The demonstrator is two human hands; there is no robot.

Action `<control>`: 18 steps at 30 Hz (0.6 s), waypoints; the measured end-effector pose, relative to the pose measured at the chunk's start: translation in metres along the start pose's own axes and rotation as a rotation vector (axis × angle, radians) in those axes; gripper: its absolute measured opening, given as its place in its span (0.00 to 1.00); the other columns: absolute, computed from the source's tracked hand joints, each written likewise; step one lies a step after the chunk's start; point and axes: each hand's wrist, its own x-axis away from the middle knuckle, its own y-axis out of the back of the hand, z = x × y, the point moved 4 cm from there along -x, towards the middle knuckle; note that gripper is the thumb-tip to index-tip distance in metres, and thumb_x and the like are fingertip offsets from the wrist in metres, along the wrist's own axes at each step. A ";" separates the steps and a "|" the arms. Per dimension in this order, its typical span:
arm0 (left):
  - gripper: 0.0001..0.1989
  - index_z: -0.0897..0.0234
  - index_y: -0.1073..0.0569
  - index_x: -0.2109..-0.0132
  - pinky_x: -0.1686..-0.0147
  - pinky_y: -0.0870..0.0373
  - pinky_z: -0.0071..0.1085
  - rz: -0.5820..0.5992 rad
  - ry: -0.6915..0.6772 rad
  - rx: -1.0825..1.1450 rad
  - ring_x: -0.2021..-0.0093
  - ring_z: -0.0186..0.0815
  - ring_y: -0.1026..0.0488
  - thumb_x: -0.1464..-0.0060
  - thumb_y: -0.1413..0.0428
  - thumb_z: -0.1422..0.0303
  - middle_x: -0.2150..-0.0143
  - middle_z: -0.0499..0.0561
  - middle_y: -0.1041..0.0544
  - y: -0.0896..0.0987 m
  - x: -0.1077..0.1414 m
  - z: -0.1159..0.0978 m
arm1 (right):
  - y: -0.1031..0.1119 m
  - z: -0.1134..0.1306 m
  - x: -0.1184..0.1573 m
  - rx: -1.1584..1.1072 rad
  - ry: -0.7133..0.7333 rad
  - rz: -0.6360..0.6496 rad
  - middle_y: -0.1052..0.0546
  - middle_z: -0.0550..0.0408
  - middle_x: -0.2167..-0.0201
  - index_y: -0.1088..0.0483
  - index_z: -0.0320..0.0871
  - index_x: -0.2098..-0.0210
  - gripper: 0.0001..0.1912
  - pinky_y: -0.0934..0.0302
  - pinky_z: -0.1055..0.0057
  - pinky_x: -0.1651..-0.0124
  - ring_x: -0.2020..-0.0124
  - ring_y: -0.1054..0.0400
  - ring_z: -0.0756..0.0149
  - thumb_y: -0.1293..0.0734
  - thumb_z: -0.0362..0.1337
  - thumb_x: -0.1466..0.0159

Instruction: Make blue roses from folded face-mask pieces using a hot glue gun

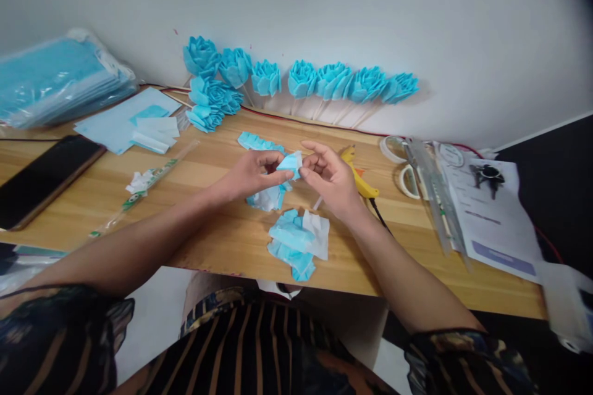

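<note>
Both hands meet above the middle of the table around a small folded piece of blue and white mask fabric (290,164). My left hand (252,174) pinches its left side between thumb and fingers. At its right edge, the thumb and a fingertip of my right hand (330,176) close on the white border, other fingers curled loosely. Beneath and behind my left hand lie gathered blue strips (259,142) and a pale blue crumpled piece (267,199). Closer to my body is a small pile of cut blue and white fabric pieces (294,237).
A yellow glue gun (365,185) lies beside my right hand. Several blue fabric flowers (303,79) on sticks lean on the wall. Left are packed masks (60,77) and a phone (49,179); right, tape rolls (408,182), a paper sheet (491,210) and keys (488,176).
</note>
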 end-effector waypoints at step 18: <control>0.13 0.65 0.32 0.72 0.68 0.36 0.29 -0.002 0.103 0.083 0.70 0.32 0.33 0.50 0.41 0.60 0.74 0.46 0.31 -0.001 -0.001 0.006 | 0.000 -0.003 0.001 -0.014 -0.036 0.052 0.26 0.57 0.65 0.32 0.51 0.44 0.25 0.33 0.66 0.57 0.63 0.30 0.67 0.30 0.49 0.38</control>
